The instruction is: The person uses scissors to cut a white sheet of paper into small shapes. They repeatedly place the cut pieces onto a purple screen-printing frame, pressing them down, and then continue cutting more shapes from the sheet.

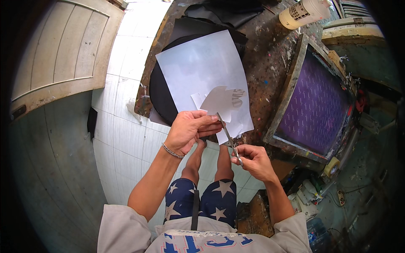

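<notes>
L hand (189,130) pinches a small paper cutout (219,100) at its lower edge, thumb on top, fingers under, prob. to keep the sheet taut and steer the cut line. R hand (252,159) is closed round the scissors (229,137) handles; blades point up-left, tips right at the paper by the L fingertips, only slightly parted afaict. Cutout is held in the air above a bigger white sheet (198,67), which lies on a black round piece (162,97) on the paint-spattered worktop (270,63). Cutting off the surface gives blade clearance on both sides. Screen-print frame w/ purple mesh (316,105) sits to the right, well apart from both hands. White tiled floor (126,139) below.
</notes>
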`<state>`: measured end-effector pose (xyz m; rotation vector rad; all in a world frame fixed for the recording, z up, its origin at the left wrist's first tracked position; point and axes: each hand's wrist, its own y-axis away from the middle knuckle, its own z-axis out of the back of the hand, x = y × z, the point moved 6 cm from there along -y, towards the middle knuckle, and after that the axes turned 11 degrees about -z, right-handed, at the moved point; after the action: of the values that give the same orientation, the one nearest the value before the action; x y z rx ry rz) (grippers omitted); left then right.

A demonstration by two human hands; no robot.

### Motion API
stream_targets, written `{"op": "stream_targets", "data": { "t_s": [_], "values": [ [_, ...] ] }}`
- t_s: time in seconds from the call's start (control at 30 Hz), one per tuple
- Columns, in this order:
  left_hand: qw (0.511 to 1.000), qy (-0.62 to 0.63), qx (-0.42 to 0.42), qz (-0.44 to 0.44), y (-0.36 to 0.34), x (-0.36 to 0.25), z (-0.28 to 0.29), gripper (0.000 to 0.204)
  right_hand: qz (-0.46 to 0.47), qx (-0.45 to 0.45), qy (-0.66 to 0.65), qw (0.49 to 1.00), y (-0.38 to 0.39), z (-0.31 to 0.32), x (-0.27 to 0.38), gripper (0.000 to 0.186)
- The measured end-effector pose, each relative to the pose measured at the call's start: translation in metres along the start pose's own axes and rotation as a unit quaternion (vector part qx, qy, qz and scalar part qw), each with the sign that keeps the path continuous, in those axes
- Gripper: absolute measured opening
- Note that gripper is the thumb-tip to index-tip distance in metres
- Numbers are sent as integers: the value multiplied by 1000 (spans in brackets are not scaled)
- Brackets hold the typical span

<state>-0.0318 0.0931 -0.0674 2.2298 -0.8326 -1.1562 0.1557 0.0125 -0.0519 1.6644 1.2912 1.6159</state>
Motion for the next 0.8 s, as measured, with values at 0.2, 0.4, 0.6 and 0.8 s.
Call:
{"op": "stream_targets", "data": {
  "t_s": [0.2, 0.4, 0.6, 0.8],
  "values": [
    [1000, 2, 5, -28, -1, -3, 2, 17, 3, 8, -17, 1000, 2, 1, 1, 22],
    [999, 14, -10, -46, 0, 0, 1, 18, 3, 35, -69, 997, 6, -5, 2, 22],
    [998, 0, -11, -55, 1, 2, 1, 17, -11, 42, -80, 996, 7, -5, 0, 21],
    [999, -44, -8, -29, 2, 3, 1, 18, -2, 33, -85, 996, 7, -7, -2, 21]
  ]
}}
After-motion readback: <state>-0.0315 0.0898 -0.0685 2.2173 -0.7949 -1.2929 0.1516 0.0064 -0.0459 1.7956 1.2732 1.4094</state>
